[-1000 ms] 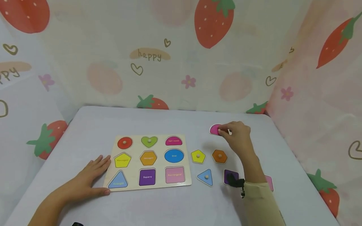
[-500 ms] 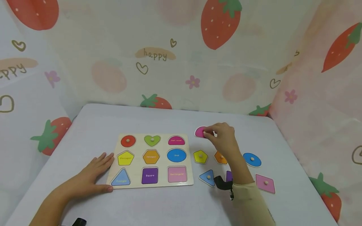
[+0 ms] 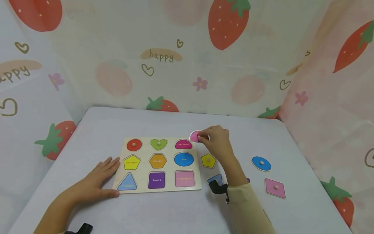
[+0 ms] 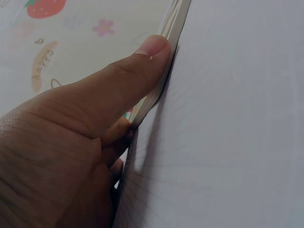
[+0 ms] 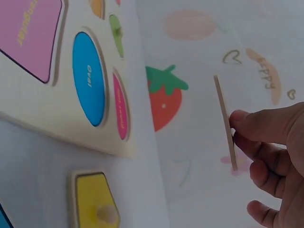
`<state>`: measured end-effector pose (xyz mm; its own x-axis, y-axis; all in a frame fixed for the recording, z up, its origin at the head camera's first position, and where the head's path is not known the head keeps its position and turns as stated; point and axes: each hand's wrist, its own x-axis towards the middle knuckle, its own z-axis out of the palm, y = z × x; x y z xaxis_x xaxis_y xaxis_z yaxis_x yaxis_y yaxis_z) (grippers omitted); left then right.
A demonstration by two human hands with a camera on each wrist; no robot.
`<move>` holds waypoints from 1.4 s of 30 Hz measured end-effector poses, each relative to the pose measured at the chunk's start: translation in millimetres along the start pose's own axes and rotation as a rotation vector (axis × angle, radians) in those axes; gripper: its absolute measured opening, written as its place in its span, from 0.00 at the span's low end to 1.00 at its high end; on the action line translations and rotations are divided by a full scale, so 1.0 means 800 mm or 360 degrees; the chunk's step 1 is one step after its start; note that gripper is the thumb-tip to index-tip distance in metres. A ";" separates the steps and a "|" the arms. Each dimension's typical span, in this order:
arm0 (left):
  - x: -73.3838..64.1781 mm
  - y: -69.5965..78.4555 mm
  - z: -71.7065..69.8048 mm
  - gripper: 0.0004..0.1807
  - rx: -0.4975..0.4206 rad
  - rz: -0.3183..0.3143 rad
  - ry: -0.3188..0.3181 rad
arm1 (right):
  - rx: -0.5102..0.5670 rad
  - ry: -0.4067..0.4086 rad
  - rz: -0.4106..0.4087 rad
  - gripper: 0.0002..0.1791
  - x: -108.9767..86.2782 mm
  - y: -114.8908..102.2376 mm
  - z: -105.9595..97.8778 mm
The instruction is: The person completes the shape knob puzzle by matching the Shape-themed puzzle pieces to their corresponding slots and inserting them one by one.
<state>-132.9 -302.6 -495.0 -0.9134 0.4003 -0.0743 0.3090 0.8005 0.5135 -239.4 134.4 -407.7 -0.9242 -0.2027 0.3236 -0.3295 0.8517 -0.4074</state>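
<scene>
A wooden shape puzzle board lies on the table, with the red circle and green heart pieces in its back row. My right hand pinches the pink half-round puzzle piece just off the board's back right corner, beside the printed half-round recess. Seen edge-on in the right wrist view, the half-round piece is clear of the table between thumb and fingers. My left hand rests at the board's left edge, fingers straight, thumb along its side in the left wrist view.
Right of the board lie a yellow pentagon, a blue triangle partly behind the right wrist strap, a blue oval and a pink rectangle. The right forearm mostly hides a purple piece. A strawberry-print curtain surrounds the table.
My right hand has carried the half-round piece leftward, from above the loose pieces to the board's back right corner. The left hand stays at the board's left edge. The view has shifted slightly.
</scene>
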 end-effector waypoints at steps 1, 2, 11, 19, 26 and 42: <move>0.000 -0.001 0.001 0.64 0.0003 -0.0003 0.0000 | -0.0013 -0.0001 -0.0004 0.11 0.000 -0.001 0.004; 0.000 -0.001 0.001 0.64 0.0002 0.0005 0.0003 | -0.0017 -0.0004 -0.0003 0.12 0.001 -0.002 0.007; 0.000 -0.001 0.000 0.64 -0.0024 -0.0025 -0.0018 | -0.0018 -0.0038 0.0000 0.11 0.008 -0.022 0.029; 0.001 0.003 0.000 0.64 -0.0043 -0.0054 -0.0022 | 0.0016 -0.0095 0.0064 0.12 0.016 -0.030 0.053; -0.002 0.003 -0.001 0.64 -0.0017 -0.0038 -0.0006 | 0.0043 -0.0070 0.0156 0.13 0.017 -0.030 0.083; -0.001 0.004 -0.002 0.63 -0.0062 -0.0002 -0.0005 | 0.0218 -0.0136 0.0397 0.12 0.019 -0.028 0.100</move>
<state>-132.0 -301.0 -491.8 -0.9128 0.4009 -0.0778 0.2974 0.7832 0.5461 -261.3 73.6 -461.6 -0.9909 -0.0402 0.1285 -0.1078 0.8084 -0.5787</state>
